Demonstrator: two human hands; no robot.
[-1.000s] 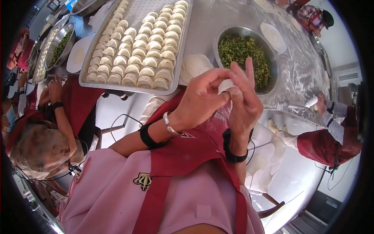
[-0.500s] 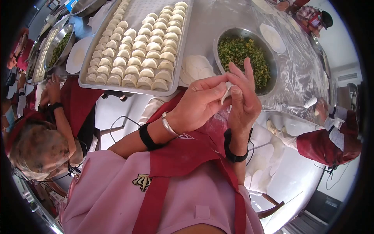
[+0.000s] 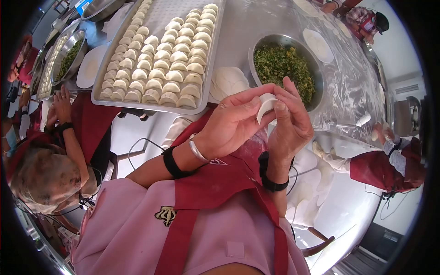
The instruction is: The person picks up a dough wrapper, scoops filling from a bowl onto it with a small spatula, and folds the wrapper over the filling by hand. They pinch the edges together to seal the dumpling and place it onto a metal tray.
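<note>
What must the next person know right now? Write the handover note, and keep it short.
Left hand: shut on a small dumpling, held up in front of the chest.
Right hand: fingers pinching the same dumpling from the other side.
Things: tray ahead on the left, bowl of green filling ahead on the right, and wrappers stacked between them.
Done: rows of dumplings cover most of the tray; its far end is bare.
Left: the held dumpling is not on the tray. Filling and wrappers remain.

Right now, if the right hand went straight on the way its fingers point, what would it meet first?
Probably the bowl of green filling just beyond the right hand, though depth is unclear: it is raised, pinching a dumpling with the left hand.
</note>
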